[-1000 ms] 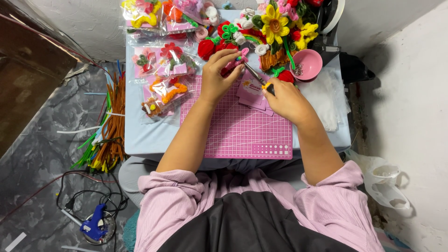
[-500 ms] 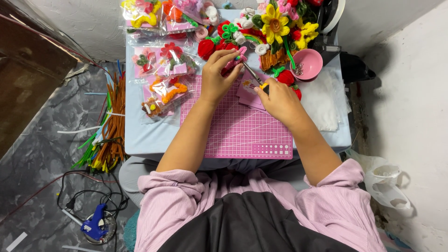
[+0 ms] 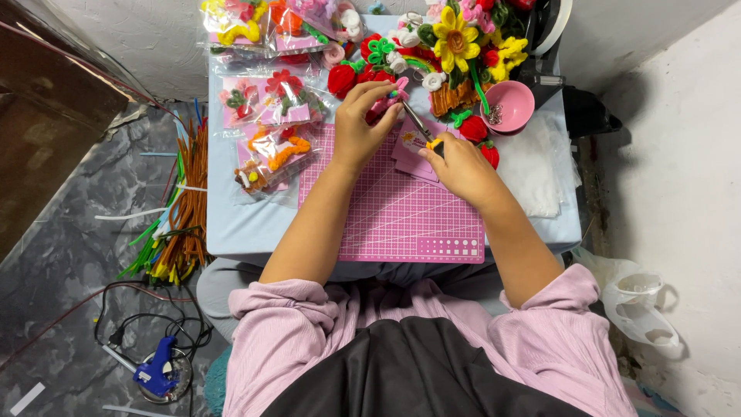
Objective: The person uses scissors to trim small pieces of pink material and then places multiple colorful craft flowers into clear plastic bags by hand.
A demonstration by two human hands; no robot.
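Head view: a small pink pipe-cleaner piece (image 3: 395, 94) is pinched in the fingers of the left hand (image 3: 361, 127) above the far edge of the pink cutting mat (image 3: 401, 216). A slim metal tool with a yellow handle (image 3: 423, 130), probably small scissors or pliers, is gripped in the closed fingers of the right hand (image 3: 461, 166), and its tip is brought up against the pink piece. The step in hand is judged to be trimming or shaping that piece; a steady pinch and a careful placing of the tool tip are called for. Both forearms are stretched forward over the mat, the wrists angled inward so that the hands nearly meet. Bagged craft flowers (image 3: 266, 100) are seen to the left, a pink bowl (image 3: 508, 105) to the right.
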